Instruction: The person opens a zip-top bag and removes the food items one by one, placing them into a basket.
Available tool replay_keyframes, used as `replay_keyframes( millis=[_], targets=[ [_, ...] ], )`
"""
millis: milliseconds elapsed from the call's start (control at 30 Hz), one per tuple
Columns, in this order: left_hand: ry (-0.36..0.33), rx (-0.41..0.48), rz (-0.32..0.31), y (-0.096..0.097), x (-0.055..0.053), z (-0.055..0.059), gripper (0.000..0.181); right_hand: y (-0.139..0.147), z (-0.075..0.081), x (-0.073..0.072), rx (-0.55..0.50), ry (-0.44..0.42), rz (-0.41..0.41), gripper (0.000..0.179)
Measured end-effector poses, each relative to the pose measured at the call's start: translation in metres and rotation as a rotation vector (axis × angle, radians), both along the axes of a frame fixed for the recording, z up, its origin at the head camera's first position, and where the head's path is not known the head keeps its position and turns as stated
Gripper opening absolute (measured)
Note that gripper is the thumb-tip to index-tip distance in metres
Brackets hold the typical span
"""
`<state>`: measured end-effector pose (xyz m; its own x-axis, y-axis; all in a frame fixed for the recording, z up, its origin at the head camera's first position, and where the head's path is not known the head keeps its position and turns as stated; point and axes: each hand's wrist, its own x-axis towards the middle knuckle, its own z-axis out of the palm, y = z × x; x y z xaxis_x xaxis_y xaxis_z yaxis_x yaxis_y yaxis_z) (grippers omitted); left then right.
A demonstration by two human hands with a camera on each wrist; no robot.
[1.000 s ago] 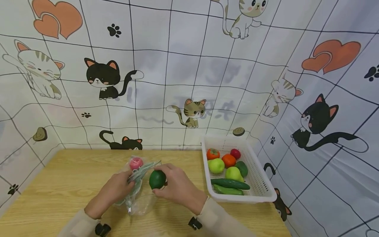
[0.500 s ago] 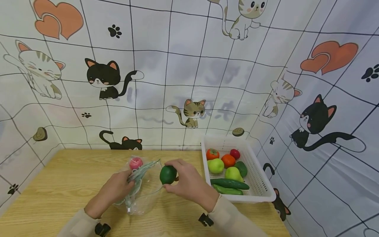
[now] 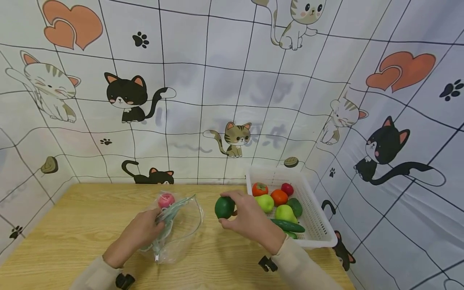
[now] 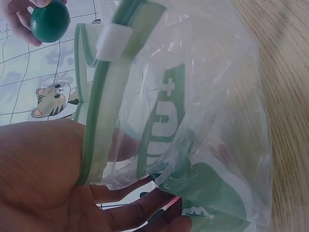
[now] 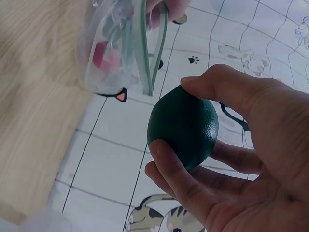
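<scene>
My left hand (image 3: 145,228) grips a clear zip bag (image 3: 181,241) with a green zip strip and a white slider (image 4: 113,42). The bag's mouth gapes toward the right. A round pink-red thing (image 3: 166,200) shows through the plastic at the bag's far end. My right hand (image 3: 251,221) pinches a smooth, dark green, lime-like fruit (image 5: 181,128) between thumb and fingers. It is held above the table, right of the bag and apart from it, close to the left side of a white basket (image 3: 320,213).
In the basket lie orange-red round fruits (image 3: 279,197), a small red one (image 3: 287,189), yellow-green fruits (image 3: 285,213), a dark green one (image 3: 295,208) and a cucumber (image 3: 290,226). Cat-print cloth (image 3: 188,88) hangs behind and beside the wooden table (image 3: 72,225).
My right hand has carried the green fruit rightward from the bag's mouth toward the basket. The left hand stays on the bag, whose opening stands out loosely to the right.
</scene>
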<state>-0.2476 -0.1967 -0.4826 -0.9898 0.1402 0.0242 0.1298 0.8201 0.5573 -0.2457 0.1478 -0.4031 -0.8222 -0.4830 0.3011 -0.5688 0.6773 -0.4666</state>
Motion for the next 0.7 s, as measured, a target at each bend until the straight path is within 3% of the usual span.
replay_keyframes(
  millis=[167, 300, 467, 700],
  targets=[
    [-0.006, 0.015, 0.011, 0.001, 0.0, 0.003, 0.017, 0.013, 0.005, -0.004, 0.026, -0.003, -0.049, 0.064],
    [-0.002, 0.024, 0.006, 0.002, 0.001, 0.006, 0.033, 0.025, 0.008, -0.008, 0.062, 0.008, -0.094, 0.064],
    [0.065, 0.005, 0.005, 0.004, 0.001, 0.012, 0.053, 0.044, 0.012, -0.014, 0.104, 0.003, -0.16, 0.064],
    [0.11, -0.019, 0.011, 0.007, 0.0, 0.017, 0.063, 0.076, 0.013, -0.026, 0.185, -0.022, -0.197, 0.063]
  ],
)
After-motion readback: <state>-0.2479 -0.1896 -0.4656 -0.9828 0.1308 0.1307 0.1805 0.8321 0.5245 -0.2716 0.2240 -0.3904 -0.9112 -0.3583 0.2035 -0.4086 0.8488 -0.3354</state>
